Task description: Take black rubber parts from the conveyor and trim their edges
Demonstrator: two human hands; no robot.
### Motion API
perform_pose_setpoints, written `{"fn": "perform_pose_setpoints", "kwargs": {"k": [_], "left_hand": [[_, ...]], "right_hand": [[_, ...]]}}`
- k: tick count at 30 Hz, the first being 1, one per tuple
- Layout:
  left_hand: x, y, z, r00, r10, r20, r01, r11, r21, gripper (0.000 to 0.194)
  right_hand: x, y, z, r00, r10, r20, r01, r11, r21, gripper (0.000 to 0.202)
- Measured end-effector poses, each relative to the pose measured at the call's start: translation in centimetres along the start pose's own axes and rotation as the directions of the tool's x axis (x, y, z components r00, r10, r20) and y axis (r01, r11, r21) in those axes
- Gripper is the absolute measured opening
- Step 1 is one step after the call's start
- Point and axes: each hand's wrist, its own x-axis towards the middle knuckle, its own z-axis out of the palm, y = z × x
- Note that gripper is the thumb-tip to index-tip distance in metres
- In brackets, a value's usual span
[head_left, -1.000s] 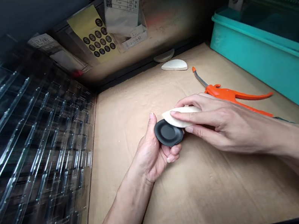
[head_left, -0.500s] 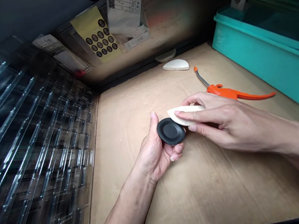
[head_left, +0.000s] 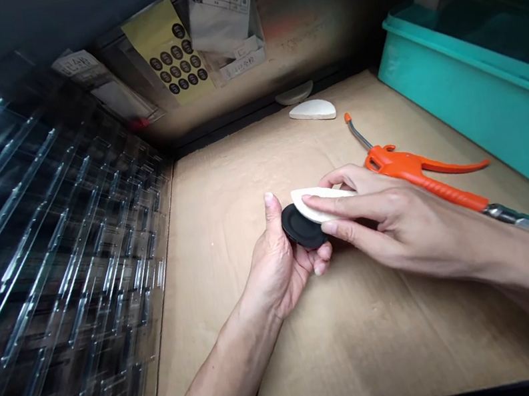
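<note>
My left hand (head_left: 279, 266) holds a round black rubber disc (head_left: 300, 227) between thumb and fingers, above the cardboard-covered bench (head_left: 319, 344). My right hand (head_left: 389, 217) grips a flat white wedge-shaped pad (head_left: 319, 202), its tip pressed against the top right of the disc. The two hands meet at the middle of the bench.
An orange air blow gun (head_left: 413, 176) lies right of my hands. Another white pad (head_left: 313, 109) rests at the back. A teal bin (head_left: 475, 95) stands on the right, stacked clear plastic trays (head_left: 44, 275) on the left. Yellow label sheets (head_left: 169, 55) hang on the back wall.
The white pad has slid further over the black disc, covering more of its upper right. Both hands stay together; the view has shifted slightly.
</note>
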Motion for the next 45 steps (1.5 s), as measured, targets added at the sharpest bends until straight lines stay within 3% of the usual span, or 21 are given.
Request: {"fn": "perform_pose_setpoints", "kwargs": {"k": [4,10,16,19,22,28,40,45], "left_hand": [[0.1,-0.3,-0.1,1.000,0.021,-0.003,-0.021,1.000,-0.023,0.068],[0.1,-0.2,0.0,1.000,0.024,0.010,-0.024,1.000,0.009,0.068],[0.2,-0.3,0.1,0.999,0.050,0.008,-0.050,0.999,-0.011,0.067],[0.2,0.1,-0.1,0.999,0.049,0.017,-0.049,0.999,-0.012,0.067],[0.1,1.1,-0.4,0.992,0.093,-0.080,-0.096,0.994,-0.044,0.063],[0.4,2.4,-1.2,0.971,0.158,-0.180,-0.185,0.972,-0.144,0.061],[0.6,2.5,-1.7,0.965,0.187,-0.185,-0.222,0.957,-0.186,0.059],[0.7,2.5,-2.0,0.971,0.174,-0.164,-0.204,0.961,-0.185,0.059]], "right_hand": [[0.3,-0.9,0.2,0.998,-0.053,0.041,0.048,0.993,0.109,0.023],[0.0,-0.2,0.1,1.000,0.026,-0.007,-0.026,0.999,0.020,0.023],[0.4,-1.2,-0.1,0.998,-0.019,0.067,0.007,0.984,0.178,0.023],[0.3,-0.4,0.0,0.999,0.026,-0.037,-0.023,0.996,0.082,0.029],[-0.1,1.1,0.3,0.986,0.100,-0.136,-0.118,0.984,-0.130,0.036],[-0.7,2.5,2.4,0.996,0.059,0.065,-0.042,0.968,-0.249,0.036],[-1.0,2.7,3.3,0.994,0.051,0.093,-0.022,0.956,-0.293,0.039],[-0.8,2.9,2.2,0.996,0.045,0.082,-0.017,0.947,-0.319,0.044]]}}
